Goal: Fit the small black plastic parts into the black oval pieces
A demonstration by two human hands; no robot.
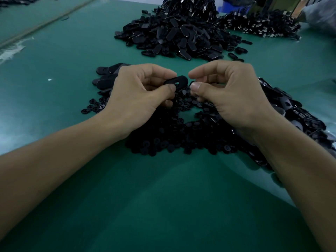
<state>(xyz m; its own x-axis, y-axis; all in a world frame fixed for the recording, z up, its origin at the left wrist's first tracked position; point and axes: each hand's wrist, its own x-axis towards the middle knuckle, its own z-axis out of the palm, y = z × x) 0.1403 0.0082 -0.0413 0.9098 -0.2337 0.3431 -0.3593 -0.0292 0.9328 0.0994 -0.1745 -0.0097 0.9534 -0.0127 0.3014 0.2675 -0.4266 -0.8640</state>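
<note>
On the green counter (pixel 163 206), above a heap of small black parts (pixel 172 139), the left grip (pixel 138 93) pinches a black oval piece (pixel 177 81) by one end while the right grip (pixel 231 91), fingers curled, pinches a small black part (pixel 193 83) just beside it, with a bigger pile of ovals (pixel 174 33) farther back

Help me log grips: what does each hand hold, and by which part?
Left hand pinches the black oval piece by its left end. Right hand pinches a small black part between thumb and forefinger; where on it is hidden.
</note>
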